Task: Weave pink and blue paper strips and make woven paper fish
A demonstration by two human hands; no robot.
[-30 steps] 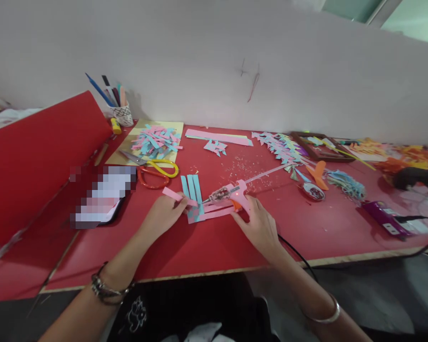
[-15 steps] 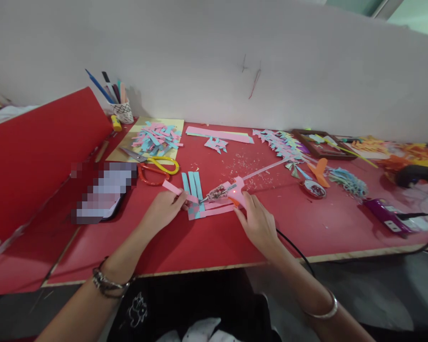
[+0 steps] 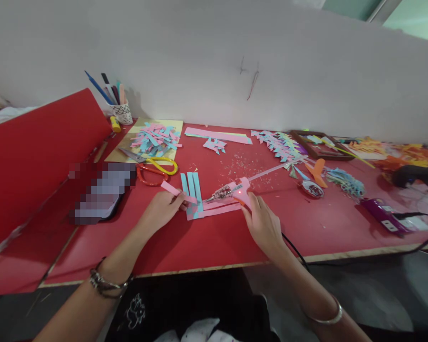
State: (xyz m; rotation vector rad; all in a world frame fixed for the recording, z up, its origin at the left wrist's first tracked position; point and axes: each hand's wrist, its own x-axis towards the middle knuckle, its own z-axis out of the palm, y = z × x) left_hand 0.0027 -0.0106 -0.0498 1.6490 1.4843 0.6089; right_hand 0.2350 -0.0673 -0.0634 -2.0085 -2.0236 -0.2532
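My left hand (image 3: 167,205) is closed on a pink paper strip (image 3: 170,189) at the left edge of a small weave of pink and blue paper strips (image 3: 195,211). Blue strips stick out of the weave away from me, and pink ones run off to the right. In my right hand (image 3: 262,216) is a pink hot glue gun (image 3: 241,190), fingers wrapped round its handle. Its metal nozzle points left, close to the weave's right side. A long clear glue stick (image 3: 271,170) juts from the back of the gun.
Scissors (image 3: 157,168) and a phone (image 3: 105,192) lie to the left. Behind are cut paper bits (image 3: 157,138) on a yellow sheet, and long strips (image 3: 219,135). A purple power strip (image 3: 387,216) sits at right. The black cord (image 3: 295,249) crosses the front edge.
My right hand has drawn the glue gun slightly to the right, so its nozzle has backed off from the weave. My left hand stays at the pink strip.
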